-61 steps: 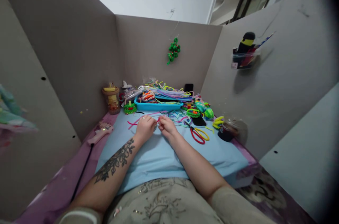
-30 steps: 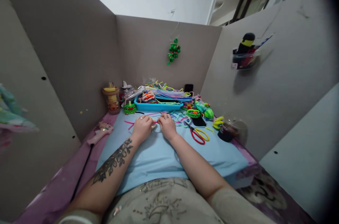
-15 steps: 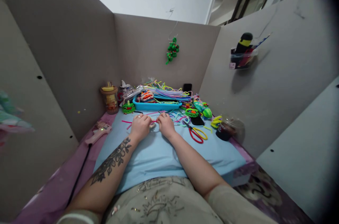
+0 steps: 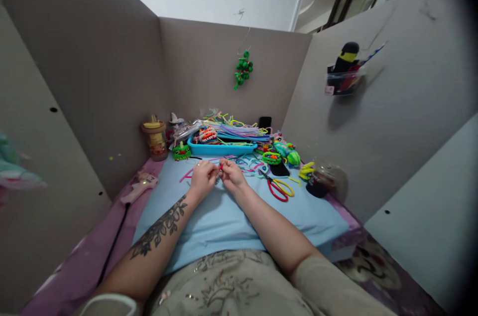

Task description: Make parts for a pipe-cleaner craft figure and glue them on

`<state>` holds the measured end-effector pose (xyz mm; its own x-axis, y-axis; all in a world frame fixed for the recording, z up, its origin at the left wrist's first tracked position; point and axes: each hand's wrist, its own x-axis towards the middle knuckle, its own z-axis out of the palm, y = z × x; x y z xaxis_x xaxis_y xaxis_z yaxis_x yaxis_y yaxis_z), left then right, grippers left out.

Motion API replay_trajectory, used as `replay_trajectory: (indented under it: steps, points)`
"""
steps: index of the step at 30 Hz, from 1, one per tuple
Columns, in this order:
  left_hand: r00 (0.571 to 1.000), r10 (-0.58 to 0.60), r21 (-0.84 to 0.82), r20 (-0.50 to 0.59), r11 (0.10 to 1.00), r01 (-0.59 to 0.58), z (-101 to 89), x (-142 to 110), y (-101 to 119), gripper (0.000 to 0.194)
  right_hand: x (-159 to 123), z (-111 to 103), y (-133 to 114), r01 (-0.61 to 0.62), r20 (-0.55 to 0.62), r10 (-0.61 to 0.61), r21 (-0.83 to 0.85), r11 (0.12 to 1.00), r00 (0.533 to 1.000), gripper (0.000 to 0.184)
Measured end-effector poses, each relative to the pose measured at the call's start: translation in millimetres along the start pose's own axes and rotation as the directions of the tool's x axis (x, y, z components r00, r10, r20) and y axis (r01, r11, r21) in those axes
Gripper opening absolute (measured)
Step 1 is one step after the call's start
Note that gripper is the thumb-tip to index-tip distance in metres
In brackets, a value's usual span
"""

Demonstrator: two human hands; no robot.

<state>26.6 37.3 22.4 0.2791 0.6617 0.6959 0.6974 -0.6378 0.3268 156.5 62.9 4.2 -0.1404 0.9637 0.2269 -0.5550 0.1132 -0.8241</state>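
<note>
My left hand (image 4: 205,175) and my right hand (image 4: 232,174) meet over the blue cloth (image 4: 220,216). Between their fingertips is a small stretch of a red pipe cleaner (image 4: 220,168); most of it is hidden by the fingers. Both hands are closed in a pinch on it. Pink pipe cleaner pieces (image 4: 186,175) lie just left of my left hand. Right of my right hand, scissors (image 4: 279,189) with one red and one yellow handle rest on the cloth, near scattered pastel pipe cleaner pieces (image 4: 252,164).
Behind the hands stands a blue tray (image 4: 224,149) heaped with pipe cleaners. A green frog-like figure (image 4: 181,151) and a lidded cup (image 4: 155,140) are at left, above a pink glue gun (image 4: 139,189). Several fuzzy figures (image 4: 287,151) and a jar (image 4: 323,181) sit at right.
My hands have come closer together, and the red pipe cleaner that stretched straight between them now shows only as a short bit at the fingertips. My right hand has turned, fingers curled inward.
</note>
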Motion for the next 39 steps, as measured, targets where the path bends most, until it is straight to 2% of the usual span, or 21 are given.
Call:
replay_trajectory:
  steps: [2,3,5,7,9,11,13,15,18,22,25,27,29,32,34,36,37,39]
  points:
    - [1.000,0.010,0.004,-0.002,1.000,-0.010,0.2,-1.0,-0.2,0.016,-0.1,-0.2,-1.0,-0.005,0.020,0.005,0.010,1.000,1.000,0.017]
    - [1.000,0.007,0.017,-0.003,1.000,-0.007,-0.2,-1.6,-1.3,0.016,-0.1,-1.9,-2.5,0.013,0.018,-0.013,-0.045,0.999,1.000,0.016]
    - [1.000,-0.021,0.059,-0.005,0.998,0.021,-1.6,-2.9,-5.4,0.016,0.0,-7.5,-7.2,0.106,0.017,-0.106,-0.275,0.956,0.994,0.012]
    - [0.998,-0.070,0.102,-0.004,0.992,0.070,-3.6,-3.7,-10.6,0.016,-0.1,-14.4,-12.8,0.236,0.047,-0.252,-0.552,0.800,0.967,0.012]
    - [0.993,-0.115,0.142,0.002,0.983,0.114,-5.4,-3.8,-15.0,0.017,-1.1,-20.4,-17.0,0.333,0.124,-0.370,-0.742,0.582,0.921,0.018]
    - [0.990,-0.137,0.187,0.014,0.973,0.132,-6.2,-3.5,-17.1,0.017,-2.6,-24.1,-18.3,0.396,0.218,-0.426,-0.831,0.391,0.878,0.020]
    - [0.991,-0.127,0.225,0.039,0.968,0.115,-5.8,-3.5,-17.1,0.017,-4.1,-25.5,-17.2,0.449,0.317,-0.438,-0.861,0.238,0.841,0.020]
    - [0.993,-0.099,0.246,0.067,0.966,0.080,-4.5,-4.1,-16.1,0.016,-5.2,-25.4,-15.3,0.478,0.385,-0.427,-0.868,0.133,0.818,0.020]
    - [0.993,-0.068,0.257,0.091,0.966,0.043,-2.8,-5.3,-14.8,0.015,-5.9,-24.6,-13.7,0.484,0.428,-0.382,-0.873,0.058,0.819,0.016]
    - [0.992,-0.053,0.225,0.117,0.974,0.026,-2.7,-5.8,-14.2,0.016,-5.6,-24.4,-13.7,0.472,0.418,-0.366,-0.879,0.070,0.832,0.012]
    - [0.990,-0.049,0.178,0.135,0.984,0.025,-2.9,-4.8,-13.1,0.016,-3.5,-23.7,-11.3,0.413,0.328,-0.379,-0.895,0.169,0.865,0.012]
    - [0.989,-0.040,0.155,0.144,0.988,0.017,-2.3,-4.1,-10.9,0.016,-1.5,-21.9,-7.3,0.339,0.216,-0.383,-0.895,0.291,0.898,0.014]
    - [0.990,-0.025,0.145,0.140,0.989,0.005,-0.8,-4.0,-7.4,0.015,0.6,-19.1,-2.1,0.251,0.086,-0.351,-0.854,0.457,0.932,0.015]
    - [0.994,-0.008,0.139,0.110,0.990,-0.008,1.8,-4.7,-2.3,0.015,1.9,-14.7,4.1,0.095,-0.064,-0.198,-0.707,0.701,0.978,0.019]
    - [0.996,-0.008,0.128,0.092,0.992,-0.004,2.4,-5.1,-1.5,0.015,1.1,-13.1,3.8,0.009,-0.099,-0.093,-0.634,0.774,0.991,0.021]
    - [0.996,-0.029,0.094,0.084,0.995,0.022,1.7,-5.0,-3.7,0.015,-0.9,-13.2,-1.3,0.045,-0.076,-0.127,-0.662,0.748,0.989,0.019]
    - [0.996,-0.050,0.066,0.080,0.997,0.045,0.9,-4.8,-5.7,0.016,-2.4,-13.9,-5.2,0.115,-0.036,-0.199,-0.707,0.698,0.979,0.017]
    - [0.992,-0.112,0.002,0.065,0.994,0.112,-0.6,-3.9,-10.9,0.019,-5.8,-15.9,-13.6,0.284,0.091,-0.362,-0.799,0.530,0.928,0.013]
